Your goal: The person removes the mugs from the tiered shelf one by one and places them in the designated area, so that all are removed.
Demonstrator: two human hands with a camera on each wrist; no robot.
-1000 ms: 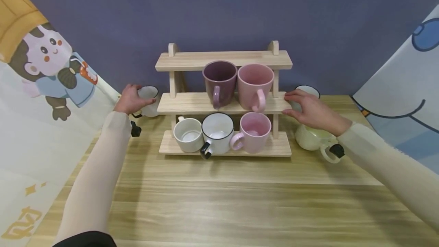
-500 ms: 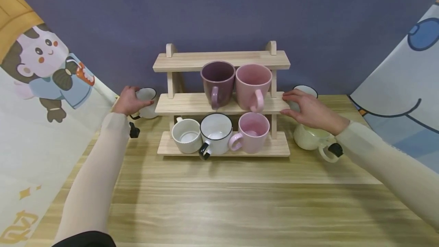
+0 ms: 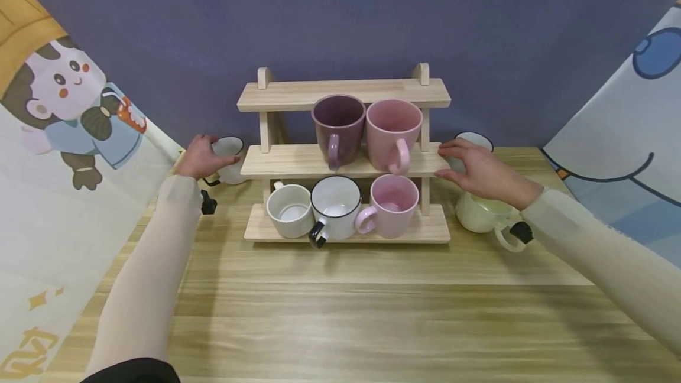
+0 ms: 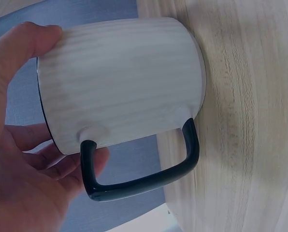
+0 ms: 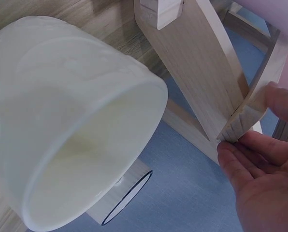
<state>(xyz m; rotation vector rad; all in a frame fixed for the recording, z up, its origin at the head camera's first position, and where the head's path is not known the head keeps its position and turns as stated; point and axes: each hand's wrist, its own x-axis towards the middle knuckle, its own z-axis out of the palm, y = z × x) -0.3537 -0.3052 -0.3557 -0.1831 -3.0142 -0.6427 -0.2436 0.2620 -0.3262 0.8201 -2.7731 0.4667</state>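
My left hand point(image 3: 201, 157) grips a white ribbed mug point(image 4: 120, 82) with a dark rim, thumb on one side and fingers round the other. Its dark handle point(image 4: 144, 186) points away from the palm, and the base is at the wooden table. At the other end of the wooden three-tier rack point(image 3: 276, 161), my right hand point(image 3: 481, 173) pinches the end of the middle shelf point(image 5: 252, 113) between thumb and fingers. A purple mug point(image 3: 340, 129) and a pink mug point(image 3: 391, 135) stand on that shelf.
On the bottom shelf are a small cream mug point(image 3: 291, 211), a white mug with a black handle point(image 3: 336, 208) and a light pink mug point(image 3: 392, 208). Under my right wrist sits a pale yellow mug point(image 3: 475, 214); another dark-rimmed white mug point(image 5: 127, 195) is behind it.
The head view has shifted slightly. Both hands keep the same hold, and the mugs and rack stay where they were.
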